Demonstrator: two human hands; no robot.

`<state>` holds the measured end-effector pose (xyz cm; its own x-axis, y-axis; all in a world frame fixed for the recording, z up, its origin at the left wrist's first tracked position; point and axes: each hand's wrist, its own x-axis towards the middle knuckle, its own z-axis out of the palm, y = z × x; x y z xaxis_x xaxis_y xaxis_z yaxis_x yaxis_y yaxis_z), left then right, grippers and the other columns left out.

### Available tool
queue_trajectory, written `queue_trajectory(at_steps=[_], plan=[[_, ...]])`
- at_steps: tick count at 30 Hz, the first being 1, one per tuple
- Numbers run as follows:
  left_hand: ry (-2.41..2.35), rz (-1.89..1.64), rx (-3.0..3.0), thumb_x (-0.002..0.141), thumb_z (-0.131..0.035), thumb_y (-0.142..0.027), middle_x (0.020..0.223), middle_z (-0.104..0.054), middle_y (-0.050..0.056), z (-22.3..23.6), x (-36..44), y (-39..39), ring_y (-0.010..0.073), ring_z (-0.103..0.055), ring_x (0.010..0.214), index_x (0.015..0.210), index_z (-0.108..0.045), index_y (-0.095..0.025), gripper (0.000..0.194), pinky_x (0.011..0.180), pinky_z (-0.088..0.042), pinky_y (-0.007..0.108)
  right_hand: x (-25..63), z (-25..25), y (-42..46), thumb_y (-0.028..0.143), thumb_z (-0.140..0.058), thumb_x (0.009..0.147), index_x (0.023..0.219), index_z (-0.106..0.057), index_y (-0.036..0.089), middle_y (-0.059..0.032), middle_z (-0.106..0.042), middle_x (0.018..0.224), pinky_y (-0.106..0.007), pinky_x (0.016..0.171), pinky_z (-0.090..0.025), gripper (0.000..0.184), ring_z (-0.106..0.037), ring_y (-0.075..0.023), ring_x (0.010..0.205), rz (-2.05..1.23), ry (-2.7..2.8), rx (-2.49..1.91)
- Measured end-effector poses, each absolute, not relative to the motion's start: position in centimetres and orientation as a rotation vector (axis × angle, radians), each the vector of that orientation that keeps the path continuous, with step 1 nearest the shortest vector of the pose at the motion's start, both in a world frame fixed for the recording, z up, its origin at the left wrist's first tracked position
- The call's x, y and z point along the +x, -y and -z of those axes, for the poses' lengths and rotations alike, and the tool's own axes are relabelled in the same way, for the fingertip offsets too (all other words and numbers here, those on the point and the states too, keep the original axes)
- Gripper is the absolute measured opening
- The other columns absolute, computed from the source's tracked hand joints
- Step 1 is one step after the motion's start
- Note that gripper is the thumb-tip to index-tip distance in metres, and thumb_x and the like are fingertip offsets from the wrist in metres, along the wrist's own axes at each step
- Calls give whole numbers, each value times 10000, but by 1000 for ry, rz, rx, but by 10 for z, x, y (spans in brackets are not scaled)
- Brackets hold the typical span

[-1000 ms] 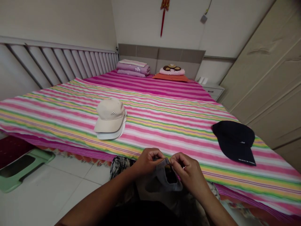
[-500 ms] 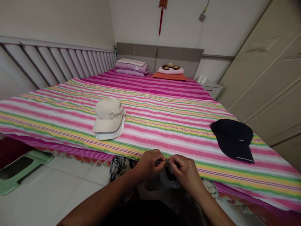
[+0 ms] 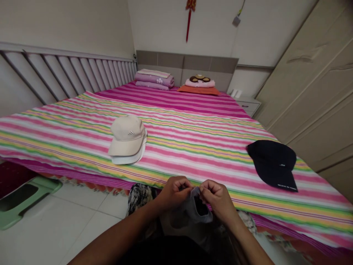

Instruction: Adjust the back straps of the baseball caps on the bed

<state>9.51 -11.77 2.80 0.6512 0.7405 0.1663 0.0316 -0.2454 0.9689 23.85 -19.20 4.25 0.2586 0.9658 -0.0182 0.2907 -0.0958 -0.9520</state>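
My left hand [image 3: 173, 192] and my right hand [image 3: 216, 198] pinch the back strap of a grey cap [image 3: 190, 213] held over my lap, just in front of the bed's near edge. Both hands have their fingers curled tight on the strap, close together. A beige cap [image 3: 127, 135] lies stacked on a white cap [image 3: 129, 158] on the striped bedspread [image 3: 193, 140] to the left. A dark navy cap [image 3: 274, 162] lies on the bedspread to the right.
Folded purple bedding [image 3: 154, 79] and a pillow with a bear face [image 3: 200, 81] sit by the headboard. A green stool [image 3: 22, 195] stands on the tiled floor at left. A wardrobe [image 3: 317, 92] lines the right wall, a nightstand [image 3: 248, 105] beside it.
My hands drew together on the grey cap's strap half a second ago and have now parted slightly, showing the strap opening again. The caps on the bed have not moved.
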Motion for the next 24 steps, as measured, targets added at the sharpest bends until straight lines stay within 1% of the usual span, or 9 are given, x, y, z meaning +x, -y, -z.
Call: queue_trajectory(at_steps=[3,5,7,8,11,14,18,21,24], plan=[[-645,-672,1476,670,-611,-291,559,-521,-11,-26,95,116,72,-424,507,649,-589,-113,181,491,-318,193,238,-43,194,312,-467,748,628,-518,160,10,-485,511,-214,431,-347,200,-432,-105,453,-734,1270,-1578],[-629,-627,1365,642,-640,-315,555,-521,-17,-26,95,114,66,-414,491,665,-584,-112,212,488,-319,193,238,-47,196,280,-473,776,814,-584,155,-20,-558,632,-221,471,-394,172,-485,-115,505,-540,1428,-1553],[-622,-611,1325,621,-658,-327,549,-517,-19,-26,94,113,63,-410,489,665,-578,-111,234,488,-317,191,237,-52,199,225,-471,793,1007,-582,180,-54,-614,785,-239,551,-446,245,-555,-133,604,-407,1638,-1501],[-627,-612,1323,619,-659,-331,541,-508,-22,-27,94,112,61,-403,488,660,-575,-110,240,484,-312,189,236,-54,200,198,-464,800,1048,-578,194,-64,-628,828,-249,587,-461,273,-581,-144,654,-362,1731,-1481],[-634,-616,1348,626,-653,-337,528,-486,-28,-27,93,111,57,-391,486,650,-572,-108,244,480,-302,186,236,-59,202,152,-431,821,1034,-603,206,-78,-653,860,-269,639,-484,279,-617,-174,766,-251,1873,-1481],[-625,-599,1364,626,-653,-329,541,-498,-23,-29,92,110,59,-398,494,652,-579,-106,236,488,-308,188,238,-60,201,141,-431,826,1045,-597,209,-70,-664,875,-259,647,-494,282,-626,-169,777,-222,1911,-1487],[-631,-589,1354,604,-667,-326,540,-503,-23,-31,94,109,59,-400,496,648,-577,-105,242,490,-311,186,238,-58,200,141,-425,833,1011,-590,180,-67,-660,812,-256,595,-482,245,-620,-167,699,-113,1987,-1504],[-645,-588,1359,615,-658,-340,527,-498,-27,-32,95,110,56,-395,483,647,-577,-107,249,482,-311,185,235,-54,200,148,-393,848,962,-576,137,-78,-644,743,-277,552,-454,216,-600,-181,632,106,2058,-1551],[-686,-588,1374,625,-648,-344,520,-493,-28,-32,96,111,55,-389,477,632,-576,-109,245,465,-300,179,233,-49,201,146,-371,856,927,-557,133,-71,-627,699,-286,545,-422,200,-578,-184,598,337,2079,-1551]])
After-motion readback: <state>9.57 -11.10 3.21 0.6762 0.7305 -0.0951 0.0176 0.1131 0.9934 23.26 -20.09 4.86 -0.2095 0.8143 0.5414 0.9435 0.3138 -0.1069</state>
